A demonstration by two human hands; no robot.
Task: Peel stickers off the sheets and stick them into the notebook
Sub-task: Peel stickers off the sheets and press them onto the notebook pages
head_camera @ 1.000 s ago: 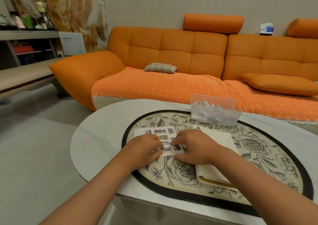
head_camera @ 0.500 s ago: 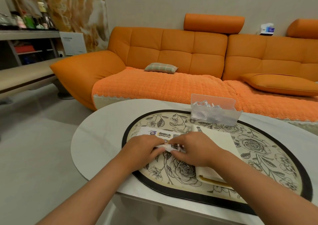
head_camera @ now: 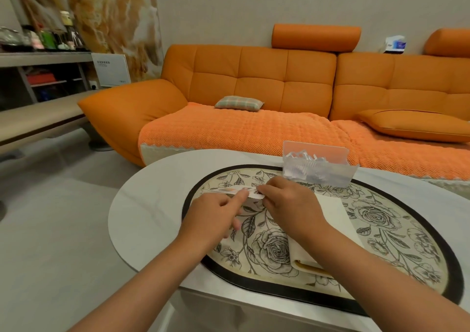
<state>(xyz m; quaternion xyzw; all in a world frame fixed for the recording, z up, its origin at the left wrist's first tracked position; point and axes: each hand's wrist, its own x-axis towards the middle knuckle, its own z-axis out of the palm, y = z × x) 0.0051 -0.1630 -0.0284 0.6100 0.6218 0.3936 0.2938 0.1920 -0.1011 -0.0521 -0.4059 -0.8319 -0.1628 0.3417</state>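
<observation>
A white sticker sheet (head_camera: 250,193) is lifted off the floral placemat (head_camera: 381,219) and seen almost edge-on, between both hands. My left hand (head_camera: 213,217) has its index finger stretched out along the sheet's near edge, its other fingers curled. My right hand (head_camera: 287,204) pinches the sheet's right end. The cream notebook (head_camera: 335,219) lies on the mat under my right wrist, a yellow edge showing at its near end. Which sticker is being worked is hidden by the fingers.
A clear plastic holder (head_camera: 318,169) with crinkled contents stands at the mat's far edge. The white oval table (head_camera: 152,204) ends close on the left. An orange sofa (head_camera: 254,97) runs behind it.
The sticker sheet lay flat on the mat under both hands; it has been lifted and tilted up, and the hands moved slightly away from me with it.
</observation>
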